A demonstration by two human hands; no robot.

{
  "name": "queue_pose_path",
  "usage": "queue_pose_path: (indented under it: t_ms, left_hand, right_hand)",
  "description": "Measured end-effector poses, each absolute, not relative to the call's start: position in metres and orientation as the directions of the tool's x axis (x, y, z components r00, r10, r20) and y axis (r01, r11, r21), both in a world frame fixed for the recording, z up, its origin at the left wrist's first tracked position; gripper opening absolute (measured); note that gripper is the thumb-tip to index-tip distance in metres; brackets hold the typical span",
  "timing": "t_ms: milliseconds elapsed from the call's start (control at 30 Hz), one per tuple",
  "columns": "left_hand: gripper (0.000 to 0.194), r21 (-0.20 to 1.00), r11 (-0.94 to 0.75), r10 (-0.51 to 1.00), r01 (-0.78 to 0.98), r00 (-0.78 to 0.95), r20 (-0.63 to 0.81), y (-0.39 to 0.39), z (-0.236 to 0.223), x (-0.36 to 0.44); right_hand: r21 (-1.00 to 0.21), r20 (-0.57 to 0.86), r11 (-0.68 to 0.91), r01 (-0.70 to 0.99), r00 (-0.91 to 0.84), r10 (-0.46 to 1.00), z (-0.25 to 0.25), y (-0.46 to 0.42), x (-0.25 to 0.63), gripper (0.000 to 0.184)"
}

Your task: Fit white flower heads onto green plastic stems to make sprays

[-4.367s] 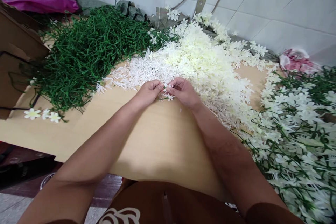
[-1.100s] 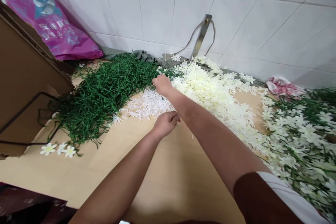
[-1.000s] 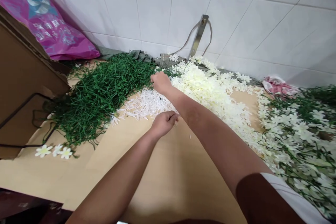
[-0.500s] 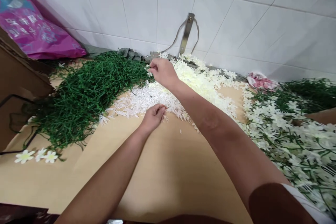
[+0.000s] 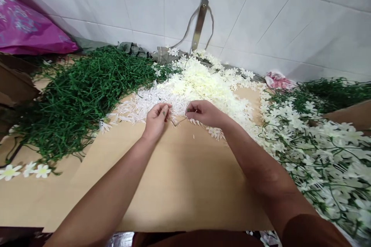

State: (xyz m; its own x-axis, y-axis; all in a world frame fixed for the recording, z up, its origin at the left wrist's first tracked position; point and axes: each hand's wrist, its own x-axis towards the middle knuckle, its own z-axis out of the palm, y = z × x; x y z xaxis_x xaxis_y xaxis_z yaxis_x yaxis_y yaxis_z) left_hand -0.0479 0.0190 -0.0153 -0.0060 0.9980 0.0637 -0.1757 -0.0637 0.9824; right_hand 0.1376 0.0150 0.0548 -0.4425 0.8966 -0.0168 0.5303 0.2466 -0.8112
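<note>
My left hand [image 5: 156,120] is closed in a pinch at the near edge of a pile of white artificial stamens [image 5: 149,98]. Fine white stamen strands show by its fingertips, and a small green speck is at the thumb. Just to the right, my right hand [image 5: 204,113] is closed too, thumb against fingers, with a bit of green stem [image 5: 188,111] at the fingertips. The hands are a small gap apart, low over the board. Behind the right hand rises a heap of cream artificial petals [image 5: 203,79].
Green plastic stems [image 5: 87,85] are heaped on the left. Assembled white flower sprays [image 5: 319,154] cover the right side. Loose flowers [image 5: 42,171] lie front left on the tan board [image 5: 174,185]. A purple bag [image 5: 31,27] and a metal strip [image 5: 199,25] are by the tiled wall.
My right hand has come back from the far edge of the green stems, down and right, beside the left hand. My left hand has shifted slightly left. The view has moved a little.
</note>
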Motion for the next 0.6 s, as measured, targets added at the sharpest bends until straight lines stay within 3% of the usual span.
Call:
queue_pose_path:
  t_ms: [267, 433, 500, 600]
  left_hand:
    - [0.049, 0.983, 0.028, 0.975, -0.18, 0.223, 0.013, 0.013, -0.017, -0.045]
    - [0.045, 0.989, 0.093, 0.963, -0.117, 0.263, -0.06, 0.015, -0.019, -0.044]
    - [0.041, 0.993, 0.086, 0.968, -0.076, 0.241, -0.065, 0.016, -0.018, -0.043]
    - [0.036, 0.997, 0.055, 0.982, -0.056, 0.185, -0.043, 0.018, -0.017, -0.043]
  right_hand:
    - [-0.85, -0.349, -0.015, 0.527, -0.542, 0.765, 0.04, -0.005, 0.156, 0.014]
    - [-0.806, -0.465, -0.002, 0.592, -0.63, 0.623, 0.045, -0.009, 0.158, 0.006]
    - [-0.774, -0.399, 0.063, 0.63, -0.561, 0.725, 0.048, -0.002, 0.156, 0.006]
    - [-0.685, -0.121, 0.223, 0.693, -0.411, 0.904, 0.043, 0.013, 0.144, 0.008]
